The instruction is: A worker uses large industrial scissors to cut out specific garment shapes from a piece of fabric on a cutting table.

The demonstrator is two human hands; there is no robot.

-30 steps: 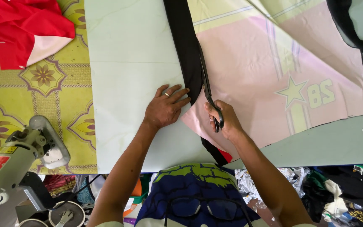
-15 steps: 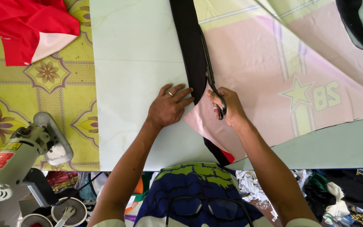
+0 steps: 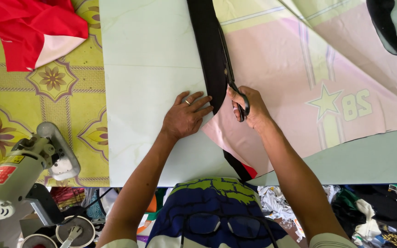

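The right hand is closing its fingers through the loops of a pair of black-handled scissors, the blades pointing away from the body along the edge where a black fabric strip is meeting a pale pink printed fabric. Just to the left of that grip, the left hand is pressing flat and open — holding nothing — with its fingertips on the strip's near edge and its palm on the white tabletop. The strip's long axis is running straight ahead of the scissors, with the right hand the nearer of the two to the seam. Farther left, a yellow patterned cloth and a red garment are lying, with an electric cutting machine nearer the body.
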